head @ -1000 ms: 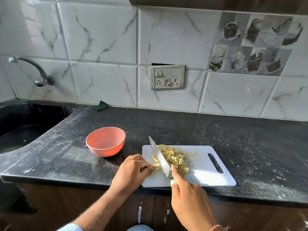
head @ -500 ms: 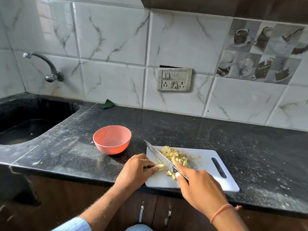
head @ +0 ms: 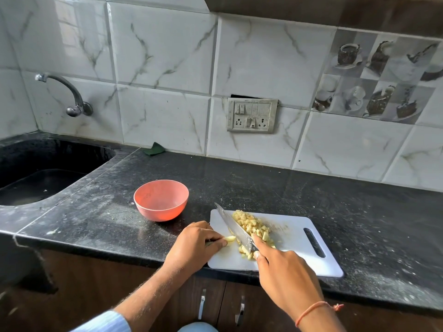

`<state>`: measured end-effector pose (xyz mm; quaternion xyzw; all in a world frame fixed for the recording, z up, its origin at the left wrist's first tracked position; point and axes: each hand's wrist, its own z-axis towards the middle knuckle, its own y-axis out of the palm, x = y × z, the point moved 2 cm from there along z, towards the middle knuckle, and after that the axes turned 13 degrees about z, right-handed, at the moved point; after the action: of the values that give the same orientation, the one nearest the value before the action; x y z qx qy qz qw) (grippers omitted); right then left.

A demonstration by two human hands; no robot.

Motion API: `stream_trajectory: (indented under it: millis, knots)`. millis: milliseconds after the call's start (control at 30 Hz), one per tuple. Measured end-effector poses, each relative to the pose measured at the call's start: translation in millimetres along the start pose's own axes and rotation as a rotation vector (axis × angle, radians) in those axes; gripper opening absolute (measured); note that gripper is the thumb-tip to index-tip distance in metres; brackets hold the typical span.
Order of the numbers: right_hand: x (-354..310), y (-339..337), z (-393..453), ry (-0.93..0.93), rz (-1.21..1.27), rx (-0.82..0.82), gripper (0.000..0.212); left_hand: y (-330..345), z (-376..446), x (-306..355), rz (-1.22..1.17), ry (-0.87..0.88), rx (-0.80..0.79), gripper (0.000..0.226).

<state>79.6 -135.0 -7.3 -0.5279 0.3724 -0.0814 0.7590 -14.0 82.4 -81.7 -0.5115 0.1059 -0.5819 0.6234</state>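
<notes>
**Knife slanting across the board, strip pinned beside it**

Nearest, the right hand grips the knife by its handle, forefinger laid along the spine. The left hand, fingers curled, pins a pale strip to the white cutting board, just left of the blade. The knife's long axis runs away and leftward, with its tip over the board's far left corner. Diced pieces heap against the blade's right side. Beyond, an orange bowl stands left of the board, with the sink and tap farther off.

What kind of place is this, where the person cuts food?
Most likely a home kitchen: a tap on the tiled wall above a sink, and on the black counter a cutting board with diced pieces, where the right hand holds a knife and the left hand pinches a yellow strip.
</notes>
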Motion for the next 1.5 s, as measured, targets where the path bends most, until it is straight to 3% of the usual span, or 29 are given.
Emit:
stream_trajectory:
  millis: [300,567,867,1167,1500]
  knots:
    - [-8,7,-19,0.026,0.101,0.085,0.054,0,-1,2,0.018,-0.037,0.014,0.021]
    - [-26,20,-25,0.043,0.089,0.031,0.055,1,2,0,0.013,-0.061,-0.002,0.027]
    - [-17,24,-27,-0.007,-0.062,0.017,0.059,-2,3,1,-0.014,-0.091,-0.036,0.015]
    - [-20,17,-28,0.009,0.072,0.105,0.059,-4,3,1,-0.02,-0.078,-0.031,0.014]
    - [-35,40,-14,0.0,-0.1,0.003,0.06,-3,5,0,-0.019,-0.102,-0.056,0.018]
